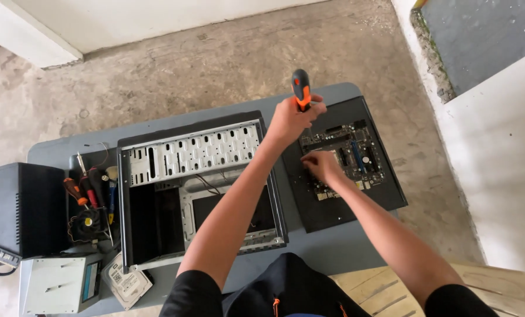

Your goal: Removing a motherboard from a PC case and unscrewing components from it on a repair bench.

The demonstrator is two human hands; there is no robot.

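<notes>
Screwdriver (300, 89) stood upright over the motherboard (343, 157)

Left hand (290, 120) has its fingers wrapped tight round the orange-and-black handle, tip down at the board's top edge. Right hand (321, 166) rests flat on the board, fingers together. Board sits on a black panel (333, 211) on the grey worktop (327, 246), just beside the open PC case (156, 194).

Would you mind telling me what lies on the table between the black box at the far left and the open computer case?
In the head view, a cluster of screwdrivers and a small fan lie between the black box and the computer case.
</notes>
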